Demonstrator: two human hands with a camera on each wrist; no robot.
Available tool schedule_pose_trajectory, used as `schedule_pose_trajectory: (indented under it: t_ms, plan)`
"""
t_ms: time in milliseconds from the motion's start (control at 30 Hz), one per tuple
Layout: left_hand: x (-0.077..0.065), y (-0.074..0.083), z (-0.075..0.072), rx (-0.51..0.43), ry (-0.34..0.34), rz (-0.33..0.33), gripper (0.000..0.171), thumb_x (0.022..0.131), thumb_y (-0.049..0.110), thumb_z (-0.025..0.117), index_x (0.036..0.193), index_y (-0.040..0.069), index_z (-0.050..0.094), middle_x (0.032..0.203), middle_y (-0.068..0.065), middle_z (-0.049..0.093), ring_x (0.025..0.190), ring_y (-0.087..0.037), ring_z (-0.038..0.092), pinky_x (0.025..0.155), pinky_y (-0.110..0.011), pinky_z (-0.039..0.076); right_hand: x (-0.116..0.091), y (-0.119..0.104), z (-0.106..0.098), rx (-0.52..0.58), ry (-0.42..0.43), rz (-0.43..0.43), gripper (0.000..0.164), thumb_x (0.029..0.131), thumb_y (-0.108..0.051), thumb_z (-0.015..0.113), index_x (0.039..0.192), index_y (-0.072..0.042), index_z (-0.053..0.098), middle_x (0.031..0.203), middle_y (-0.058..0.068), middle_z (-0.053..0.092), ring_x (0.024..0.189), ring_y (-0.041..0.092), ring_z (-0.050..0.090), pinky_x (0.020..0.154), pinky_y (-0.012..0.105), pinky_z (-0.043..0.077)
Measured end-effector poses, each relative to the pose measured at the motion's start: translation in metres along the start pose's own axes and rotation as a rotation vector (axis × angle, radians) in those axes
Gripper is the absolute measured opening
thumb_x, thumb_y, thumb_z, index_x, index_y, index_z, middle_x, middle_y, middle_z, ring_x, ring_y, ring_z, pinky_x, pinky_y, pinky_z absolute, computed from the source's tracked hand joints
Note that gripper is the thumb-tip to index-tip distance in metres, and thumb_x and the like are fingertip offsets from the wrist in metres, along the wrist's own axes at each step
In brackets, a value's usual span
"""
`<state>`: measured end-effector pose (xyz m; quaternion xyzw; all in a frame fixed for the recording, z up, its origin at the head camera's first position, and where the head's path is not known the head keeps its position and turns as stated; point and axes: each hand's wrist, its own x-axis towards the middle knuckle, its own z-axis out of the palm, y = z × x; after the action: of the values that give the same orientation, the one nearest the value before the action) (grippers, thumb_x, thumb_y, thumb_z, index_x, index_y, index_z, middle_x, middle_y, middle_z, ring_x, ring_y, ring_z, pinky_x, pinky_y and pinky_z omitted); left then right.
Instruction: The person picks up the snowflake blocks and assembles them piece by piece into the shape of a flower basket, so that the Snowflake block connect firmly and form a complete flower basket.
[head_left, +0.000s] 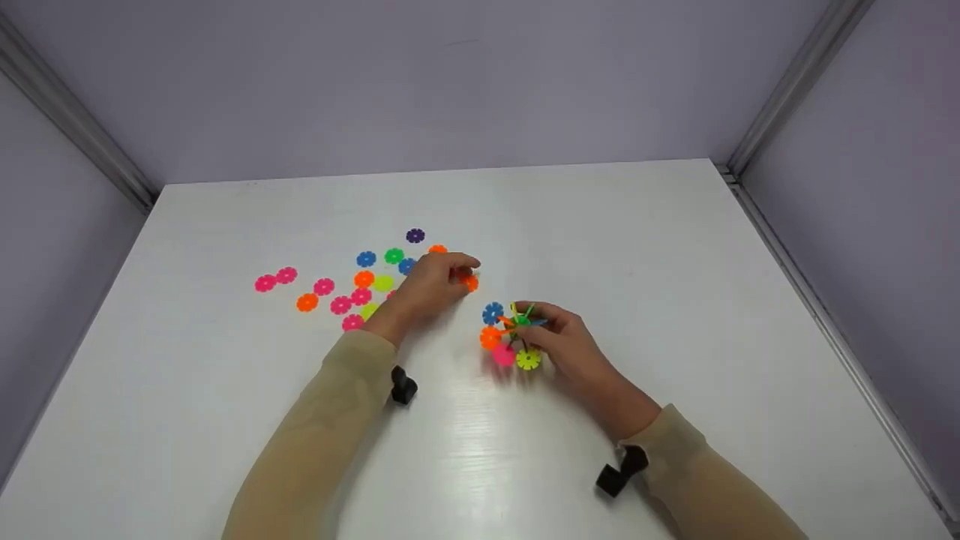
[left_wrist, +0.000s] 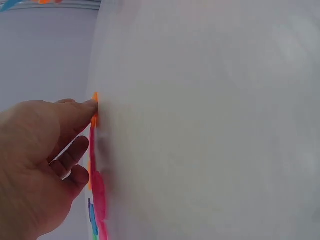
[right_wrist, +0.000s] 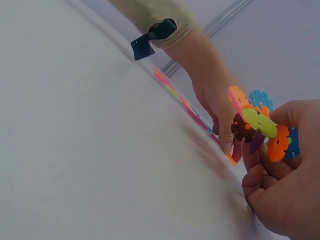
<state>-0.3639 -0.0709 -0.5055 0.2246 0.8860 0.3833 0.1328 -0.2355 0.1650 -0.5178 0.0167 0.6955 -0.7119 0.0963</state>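
Observation:
In the head view my left hand (head_left: pixel 433 283) is over the table with its fingertips at an orange notched interlocking disc (head_left: pixel 470 283), close to the surface. The left wrist view shows a fingertip against that orange disc (left_wrist: pixel 95 107), with the other fingers curled. My right hand (head_left: pixel 566 341) holds a cluster of joined interlocking discs (head_left: pixel 523 321) just off to the right. Blue, orange, pink and yellow discs stick out around its green middle. In the right wrist view, thumb and fingers grip the cluster (right_wrist: pixel 259 122) from one side; part of it is hidden.
Several loose discs, pink (head_left: pixel 323 286), blue (head_left: pixel 366 259), green (head_left: pixel 394 256) and purple (head_left: pixel 415 235) among them, lie flat left of and behind my left hand. The white table (head_left: pixel 637 247) meets pale walls (head_left: pixel 450 90) at the back and sides.

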Motion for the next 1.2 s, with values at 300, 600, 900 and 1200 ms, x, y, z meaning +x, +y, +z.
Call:
schedule_pose_trajectory:
  t_ms: [300,600,900,1200]
  plan:
    - [-0.02,0.016,-0.001,-0.096,0.086,-0.045,0.02,0.102,0.013,0.073,0.121,0.009,0.079,0.112,-0.004,0.072,0.103,-0.023,0.063,0.092,-0.032,0.057,-0.004,-0.004,0.003,-0.051,-0.017,0.01,0.044,0.099,-0.017,0.073,0.14,-0.001,0.066,0.129,0.013,0.066,0.107,0.026,0.062,0.091,0.025,0.056]
    - [-0.063,0.041,0.004,-0.365,0.211,0.083,0.02,0.1,0.016,0.077,0.119,0.012,0.081,0.102,0.0,0.075,0.093,-0.022,0.068,0.081,-0.03,0.059,-0.008,-0.003,0.008,-0.103,-0.078,-0.023,0.041,0.1,-0.018,0.073,0.137,0.0,0.068,0.12,0.013,0.068,0.101,0.026,0.061,0.086,0.026,0.057]
    - [-0.081,0.051,0.017,-0.38,0.209,0.14,0.012,0.1,0.02,0.077,0.11,0.017,0.083,0.101,0.006,0.077,0.09,-0.021,0.066,0.075,-0.03,0.058,-0.008,0.0,0.009,-0.172,-0.099,-0.063,0.037,0.099,-0.021,0.075,0.132,-0.005,0.072,0.12,0.011,0.068,0.105,0.029,0.06,0.087,0.027,0.055]
    - [-0.083,0.05,0.022,-0.328,0.23,0.21,0.016,0.101,0.021,0.076,0.113,0.013,0.083,0.103,0.009,0.077,0.086,-0.018,0.065,0.074,-0.028,0.055,-0.008,0.001,0.009,-0.189,-0.096,-0.062,0.035,0.1,-0.02,0.074,0.131,-0.005,0.072,0.119,0.01,0.068,0.104,0.028,0.059,0.085,0.025,0.055]
